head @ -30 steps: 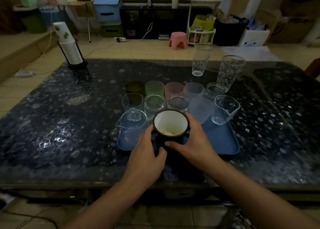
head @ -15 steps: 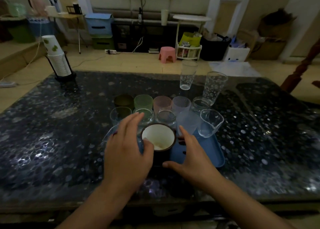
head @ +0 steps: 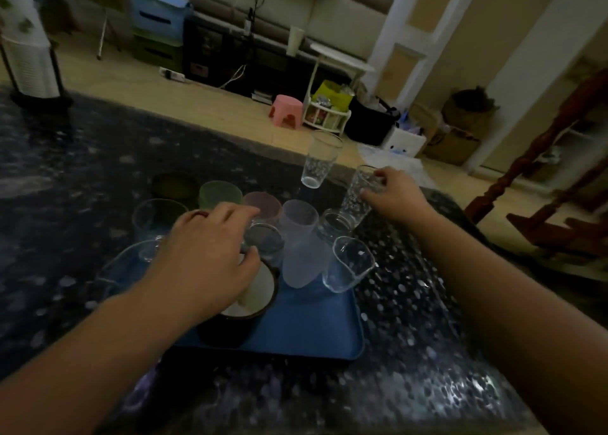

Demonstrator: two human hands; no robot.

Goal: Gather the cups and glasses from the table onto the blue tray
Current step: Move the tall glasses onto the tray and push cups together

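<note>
The blue tray (head: 312, 329) lies on the dark table and carries several cups and glasses. Near its front edge stands a dark mug with a white inside (head: 253, 299). My left hand (head: 204, 253) hovers just above that mug, fingers apart and holding nothing. A frosted cup (head: 301, 253) and a clear spouted glass (head: 347, 266) stand to the mug's right. My right hand (head: 394, 194) reaches past the tray's far right corner and grips the rim of a tall spotted glass (head: 353, 201) on the table. A second tall spotted glass (head: 319, 161) stands farther back, untouched.
Green (head: 218, 194) and pink (head: 263, 204) cups stand in a row at the back of the tray. A holder with stacked paper cups (head: 28, 56) is at the table's far left corner. A wooden chair (head: 559, 178) stands to the right of the table (head: 427, 336).
Both hands have let go of the dark mug, which stays on the tray. My right hand has moved up and right onto the tall spotted glass. My left hand has lifted above the mug.
</note>
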